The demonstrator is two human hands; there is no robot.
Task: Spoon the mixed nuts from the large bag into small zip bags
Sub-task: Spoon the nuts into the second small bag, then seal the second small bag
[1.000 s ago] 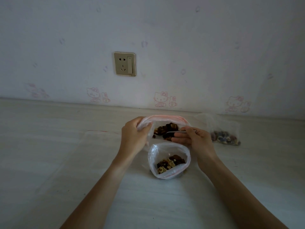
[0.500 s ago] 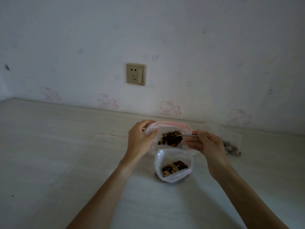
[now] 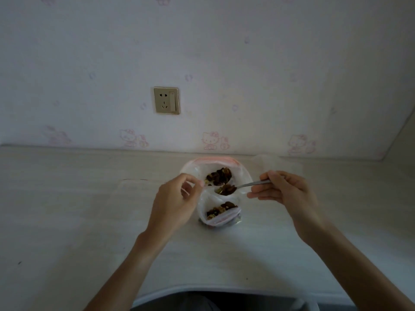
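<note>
The large clear bag (image 3: 240, 169) with a pink zip strip stands open on the table, mixed nuts (image 3: 219, 176) inside. In front of it a small zip bag (image 3: 213, 202) stands open with nuts at its bottom. My right hand (image 3: 285, 190) grips the handle of a metal spoon (image 3: 247, 184); its bowl, heaped with nuts, hovers over the small bag's mouth. My left hand (image 3: 175, 198) pinches the small bag's left rim.
The pale table (image 3: 67, 209) runs back to a wall with a socket plate (image 3: 166, 100). An empty clear bag (image 3: 134, 185) lies flat left of my hands. Another clear bag (image 3: 269, 161) shows behind my right hand. The table's curved front edge (image 3: 202, 288) is near me.
The spoon has come out of the large bag loaded with nuts and now sits over the small bag. My left hand moved from the large bag's rim to the small bag's rim.
</note>
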